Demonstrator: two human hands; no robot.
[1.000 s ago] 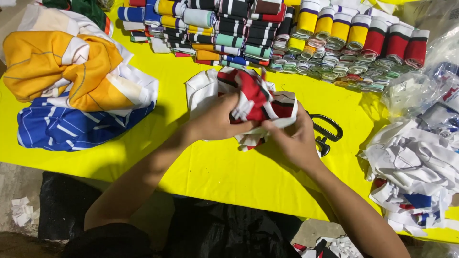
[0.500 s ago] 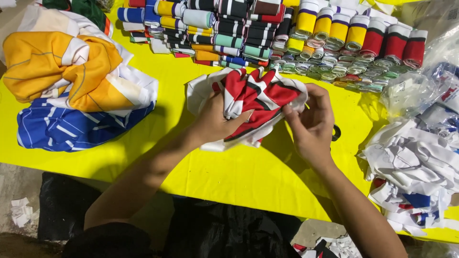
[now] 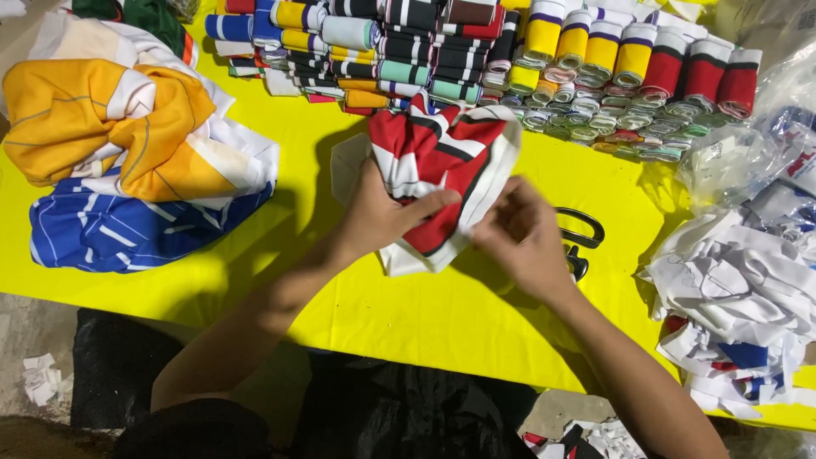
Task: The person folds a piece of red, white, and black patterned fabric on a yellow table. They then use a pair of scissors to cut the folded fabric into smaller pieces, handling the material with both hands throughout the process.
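Far out past my left hand sits an orange and white bundle (image 3: pixel 110 136) on top of a blue striped one (image 3: pixel 127 229), both well apart from what I'm working on. My left hand (image 3: pixel 378 212) is clamped on the red, white and black fabric piece (image 3: pixel 442 170), thumb lying over the top of it and fingers tucked under, so it's a proper grip on the lower left part. The piece fans up and away from both hands, its long side running from my left hand toward the far right corner. My right hand (image 3: pixel 523 238) pinches the lower right edge of the same piece, fingertips closed on the white border. So it's held between both, left one deeper in. Just beyond my right hand, black scissors (image 3: pixel 582 238) lie on the yellow counter (image 3: pixel 408 314), then a heap of white scraps (image 3: pixel 731 297).
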